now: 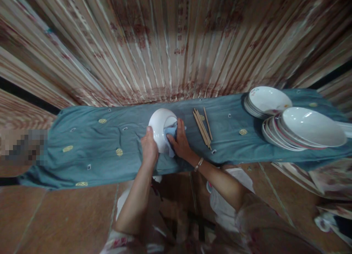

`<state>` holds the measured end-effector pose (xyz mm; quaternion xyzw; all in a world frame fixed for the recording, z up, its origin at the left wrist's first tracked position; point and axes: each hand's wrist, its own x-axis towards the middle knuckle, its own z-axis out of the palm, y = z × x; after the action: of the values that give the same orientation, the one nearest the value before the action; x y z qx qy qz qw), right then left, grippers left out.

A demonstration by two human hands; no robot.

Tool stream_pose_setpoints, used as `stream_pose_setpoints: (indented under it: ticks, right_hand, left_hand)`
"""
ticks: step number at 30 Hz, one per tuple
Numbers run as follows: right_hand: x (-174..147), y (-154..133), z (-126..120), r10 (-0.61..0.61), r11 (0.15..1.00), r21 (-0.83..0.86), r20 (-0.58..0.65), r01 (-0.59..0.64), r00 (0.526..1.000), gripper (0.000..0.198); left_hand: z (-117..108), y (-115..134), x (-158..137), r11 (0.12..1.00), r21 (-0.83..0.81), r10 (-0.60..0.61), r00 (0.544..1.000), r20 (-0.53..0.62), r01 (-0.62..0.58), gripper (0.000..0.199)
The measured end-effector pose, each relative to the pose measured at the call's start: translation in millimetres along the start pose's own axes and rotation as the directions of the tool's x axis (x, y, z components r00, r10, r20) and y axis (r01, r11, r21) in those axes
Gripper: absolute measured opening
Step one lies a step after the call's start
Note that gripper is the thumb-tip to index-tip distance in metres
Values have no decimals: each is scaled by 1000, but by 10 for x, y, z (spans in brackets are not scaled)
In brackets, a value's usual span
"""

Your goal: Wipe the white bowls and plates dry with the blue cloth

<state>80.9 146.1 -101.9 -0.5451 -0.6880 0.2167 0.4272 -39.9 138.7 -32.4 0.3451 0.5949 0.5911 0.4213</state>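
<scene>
A white bowl is tipped so that its rounded outside and foot ring face me, above the middle of the cloth-covered table. My left hand grips its left side, thumb on the outer wall and the other fingers hidden behind. A light blue cloth is pressed against the bowl's base by my right hand, whose thumb and fingers close on it. Just right of my right hand lies a bunch of wooden chopsticks, with one chopstick apart from the others.
Stacked bowls stand at the back right of the table. In front of them is a stack of larger dishes, close to the right end. A teal patterned cloth covers the narrow table, and a pleated curtain hangs right behind it.
</scene>
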Motion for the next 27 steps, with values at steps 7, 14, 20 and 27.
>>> stream_pose_setpoints:
  ticks: [7,14,20,27]
  right_hand:
    - [148,-2,-61,4,1000,-1,-121,-4,993,67]
    - [261,180,-100,58,998,34,-151,-54,987,57]
    - [189,310,-187,79,995,71,-72,-74,994,59]
    - [125,291,-592,257,948,173,88,-269,962,53]
  left_hand:
    - [148,48,-162,998,-62,11,996,92,-6,58]
    - [129,28,-237,990,52,123,976,178,-134,52]
    - [194,32,-299,920,218,262,924,280,-327,29]
    - [243,-20,-366,765,286,438,791,426,-577,30]
